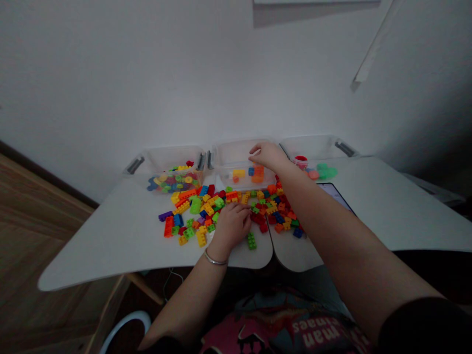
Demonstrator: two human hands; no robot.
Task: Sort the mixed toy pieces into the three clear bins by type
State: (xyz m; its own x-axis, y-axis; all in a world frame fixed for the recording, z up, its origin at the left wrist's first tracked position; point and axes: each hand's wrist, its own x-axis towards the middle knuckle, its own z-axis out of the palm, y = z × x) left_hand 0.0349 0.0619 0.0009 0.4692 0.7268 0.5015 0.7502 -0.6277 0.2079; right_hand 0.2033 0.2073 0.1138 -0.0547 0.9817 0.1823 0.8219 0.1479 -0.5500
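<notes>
Over the middle box (229, 153) of 3, I am curling my right hand (266, 154), my raised wrist probably preventing knocks; my left hand (233, 222) is resting, half-curled, among blocks (208, 209) on the table (103, 236), neither grip showing clearly.

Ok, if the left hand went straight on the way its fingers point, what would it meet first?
Probably the loose red and green bricks just ahead of the left hand. Its height is unclear from this single view, so it might pass over some of them.
</notes>
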